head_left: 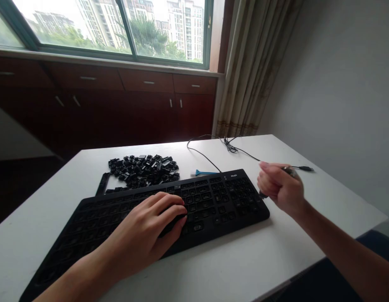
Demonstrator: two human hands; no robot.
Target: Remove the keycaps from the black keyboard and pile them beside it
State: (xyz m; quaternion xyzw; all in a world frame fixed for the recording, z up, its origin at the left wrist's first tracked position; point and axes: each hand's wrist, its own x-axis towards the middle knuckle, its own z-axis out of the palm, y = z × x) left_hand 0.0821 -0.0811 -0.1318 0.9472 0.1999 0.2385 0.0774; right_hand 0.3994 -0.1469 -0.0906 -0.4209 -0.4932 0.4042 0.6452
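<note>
A black keyboard (210, 205) lies slantwise across the white table, its keycaps off and its sockets bare. My left hand (150, 222) rests palm down over its middle, fingers bent a little and thumb apart, the fingertips touching the keyboard. Just off the right end, my right hand (280, 186) is raised in a fist. It grips a slim dark tool; a dark tip shows below the fingers and a shiny end above, but its kind is hidden. Behind the keyboard lies a heap of black keycaps (144, 170).
A blue brush (207, 173) with pale bristles lies behind the keyboard. The keyboard's black cable (230, 144) is bundled at the table's (320, 205) back, its USB plug (306, 168) at right. A long black strip (103, 183) stands left of the heap. Beyond are wooden cabinets (144, 109).
</note>
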